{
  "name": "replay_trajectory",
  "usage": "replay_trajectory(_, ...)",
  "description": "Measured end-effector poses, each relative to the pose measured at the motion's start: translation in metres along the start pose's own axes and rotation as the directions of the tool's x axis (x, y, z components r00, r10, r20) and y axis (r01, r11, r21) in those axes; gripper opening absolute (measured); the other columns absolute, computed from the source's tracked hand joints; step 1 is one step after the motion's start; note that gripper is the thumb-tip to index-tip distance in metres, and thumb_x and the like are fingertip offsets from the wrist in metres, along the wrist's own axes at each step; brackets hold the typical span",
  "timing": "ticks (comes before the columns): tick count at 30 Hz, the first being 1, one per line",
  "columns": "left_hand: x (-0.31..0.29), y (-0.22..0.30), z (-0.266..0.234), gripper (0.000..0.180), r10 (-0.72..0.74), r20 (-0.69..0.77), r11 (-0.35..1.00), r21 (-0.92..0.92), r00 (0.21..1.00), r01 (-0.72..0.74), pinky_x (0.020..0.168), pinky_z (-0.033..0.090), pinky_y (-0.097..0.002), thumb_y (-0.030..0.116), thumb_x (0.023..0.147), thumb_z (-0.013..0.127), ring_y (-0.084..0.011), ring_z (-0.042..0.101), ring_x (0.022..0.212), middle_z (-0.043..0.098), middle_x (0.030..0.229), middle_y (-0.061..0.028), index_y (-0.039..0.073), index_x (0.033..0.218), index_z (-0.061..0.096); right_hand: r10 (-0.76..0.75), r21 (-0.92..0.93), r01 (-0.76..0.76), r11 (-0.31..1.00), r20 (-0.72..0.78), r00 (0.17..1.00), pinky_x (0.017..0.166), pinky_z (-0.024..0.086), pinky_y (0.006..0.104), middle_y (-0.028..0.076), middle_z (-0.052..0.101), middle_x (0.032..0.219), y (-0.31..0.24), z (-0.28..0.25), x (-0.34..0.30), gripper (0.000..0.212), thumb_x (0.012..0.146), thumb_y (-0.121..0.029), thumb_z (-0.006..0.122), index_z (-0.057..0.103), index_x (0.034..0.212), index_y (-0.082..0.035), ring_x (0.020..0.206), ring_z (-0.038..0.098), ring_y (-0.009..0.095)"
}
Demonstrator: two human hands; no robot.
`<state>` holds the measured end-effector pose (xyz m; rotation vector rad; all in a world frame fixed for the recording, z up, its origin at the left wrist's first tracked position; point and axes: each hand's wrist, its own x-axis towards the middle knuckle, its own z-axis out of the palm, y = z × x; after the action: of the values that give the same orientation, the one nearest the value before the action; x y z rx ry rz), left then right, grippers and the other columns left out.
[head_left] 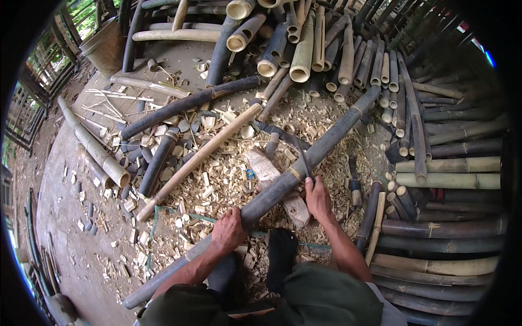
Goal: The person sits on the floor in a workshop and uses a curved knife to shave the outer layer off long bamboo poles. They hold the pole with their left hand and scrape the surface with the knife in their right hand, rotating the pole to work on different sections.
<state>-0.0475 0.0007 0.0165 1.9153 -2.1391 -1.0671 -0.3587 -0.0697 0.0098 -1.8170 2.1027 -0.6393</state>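
A long dark bamboo pole slants from the lower left to the upper right in front of me. It rests across a pale, chipped wooden block on the ground. My left hand is wrapped round the pole, left of the block. In my right hand is the handle of a knife, mostly hidden by the fingers. Its dark, narrow blade points away from me and lies across the pole or just above it; which one I cannot tell.
Pale wood chips cover the ground around the block. A peeled pole and a dark pole lie to the left. Cut bamboo tubes are heaped at the back, and bamboo lengths are stacked on the right. A bucket stands far left.
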Motion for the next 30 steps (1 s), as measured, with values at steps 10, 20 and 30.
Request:
replay_trajectory(10, 0.006, -0.033, -0.022, 0.066, 0.026, 0.101, 0.990, -0.140, 0.995, -0.012, 0.095, 0.055, -0.0511, 0.031, 0.064, 0.090, -0.0435, 0.068, 0.106, 0.063, 0.114, -0.0263, -0.003, 0.113, 0.064, -0.003, -0.079, 0.050, 0.996, 0.513, 0.858, 0.057, 0.054, 0.0493, 0.020, 0.066, 0.073, -0.052, -0.028, -0.015, 0.039, 0.112, -0.038, 0.049, 0.055, 0.108, -0.001, 0.064, 0.069, 0.037)
replay_trajectory(20, 0.002, -0.017, -0.032, 0.061, 0.085, 0.004, 0.968, -0.238, 0.996, -0.081, 0.086, 0.057, -0.0515, 0.026, 0.070, 0.087, -0.0448, 0.071, 0.094, 0.069, 0.103, -0.0259, -0.001, 0.113, 0.054, -0.053, -0.072, 0.073, 0.995, 0.240, 0.969, 0.072, 0.060, 0.0554, 0.027, 0.072, 0.091, -0.016, -0.014, -0.007, 0.046, 0.109, -0.043, 0.051, 0.057, 0.114, 0.003, 0.082, 0.073, 0.047)
replay_trajectory(30, -0.003, 0.016, 0.013, 0.067, 0.012, -0.118, 0.998, 0.070, 0.993, -0.004, 0.101, 0.052, -0.0498, 0.035, 0.076, 0.089, -0.0406, 0.065, 0.116, 0.067, 0.113, -0.0221, 0.002, 0.121, 0.051, -0.020, 0.084, 0.024, 0.996, -0.050, 0.999, 0.052, 0.052, 0.0498, 0.009, 0.055, 0.062, 0.029, -0.009, 0.004, 0.039, 0.112, -0.041, 0.047, 0.055, 0.106, -0.002, 0.051, 0.056, 0.027)
